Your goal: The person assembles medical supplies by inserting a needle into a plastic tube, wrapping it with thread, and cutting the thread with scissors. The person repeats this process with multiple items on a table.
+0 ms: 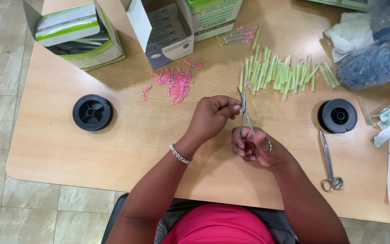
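You're gripping a pair of slim metal forceps (244, 113) in your right hand (256, 147), fingers curled through the handle rings, tips pointing up and away from you. Your left hand (213, 115) is pinching right beside the forceps' upper part, thumb and fingertips closed on something too small to make out. Both hands are hovering over the middle of the wooden counter (127, 135). Just beyond them a heap of pink caps (173, 82) is lying, with green-capped needles (280, 72) spread out to the right. A black spool (92, 112) is sitting on each side, and scissors (329, 162) are lying near your right arm.
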